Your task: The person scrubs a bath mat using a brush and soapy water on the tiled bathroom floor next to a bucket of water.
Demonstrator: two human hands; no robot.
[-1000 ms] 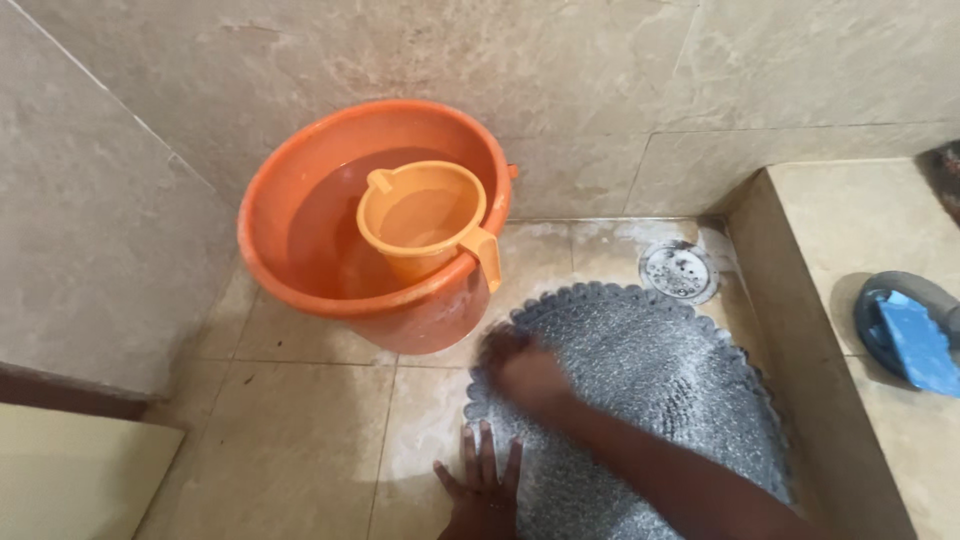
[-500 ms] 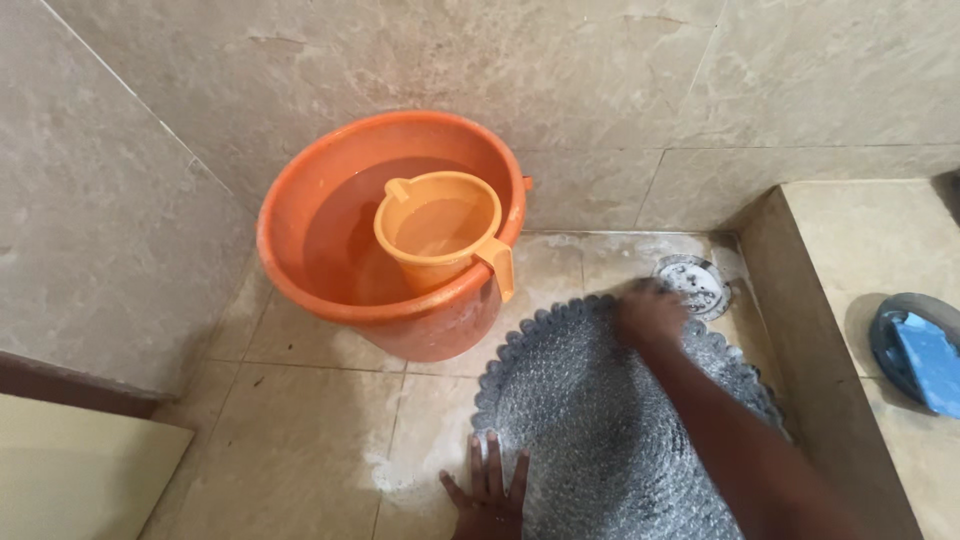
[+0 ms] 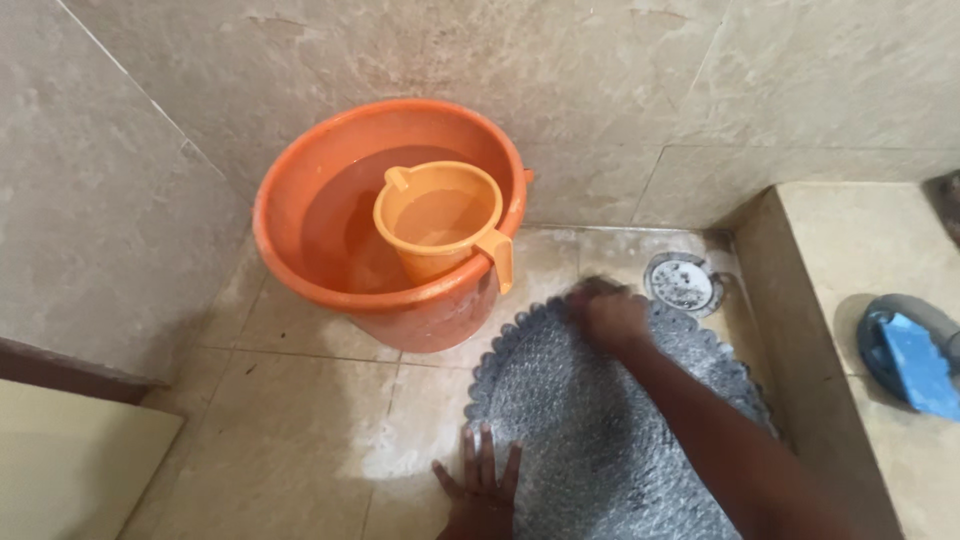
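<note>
Down at the far edge of the grey round mat our right hand is curled, pressing on the mat's scalloped rim (it is blurred, so we cannot tell whether something dark sits under the fingers). Our left hand lies flat on the wet tiled floor, fingers spread, touching the mat's near left edge. The mat lies on the floor, soapy foam beside it. Just beyond the right hand is the round floor drain. To the left stands an orange bucket holding water, with a lighter orange mug hooked on its rim. On the raised ledge at right rests a blue soap bar.
</note>
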